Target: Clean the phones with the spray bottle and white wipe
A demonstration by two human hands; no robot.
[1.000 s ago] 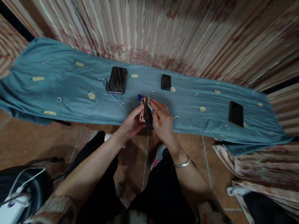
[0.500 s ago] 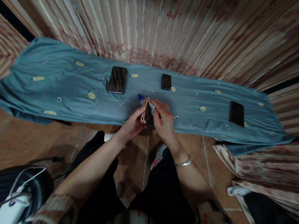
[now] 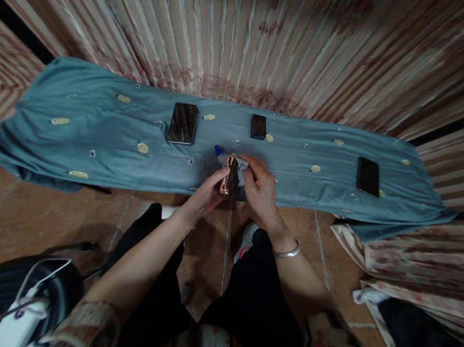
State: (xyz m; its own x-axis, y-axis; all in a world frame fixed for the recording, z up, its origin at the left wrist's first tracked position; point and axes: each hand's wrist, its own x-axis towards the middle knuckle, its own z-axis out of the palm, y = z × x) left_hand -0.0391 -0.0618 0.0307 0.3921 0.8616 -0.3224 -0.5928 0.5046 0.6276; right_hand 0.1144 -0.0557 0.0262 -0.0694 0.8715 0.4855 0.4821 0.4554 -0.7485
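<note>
In the head view, your left hand [image 3: 208, 192] is closed around the copper-edged device [image 3: 228, 178], over the front edge of the table [image 3: 157, 163], and your right hand [image 3: 261, 190], just beside it, pinches the grey cloth [image 3: 241, 170]; whether this cloth touches the device, I cannot tell. The blue-tipped bottle [image 3: 218, 150] shows partly behind the device, so a careless turn could perhaps knock it. In my judgement, the device could fall to the floor [image 3: 207, 245] if your left grip loosens while the cloth pushes its shiny side.
</note>
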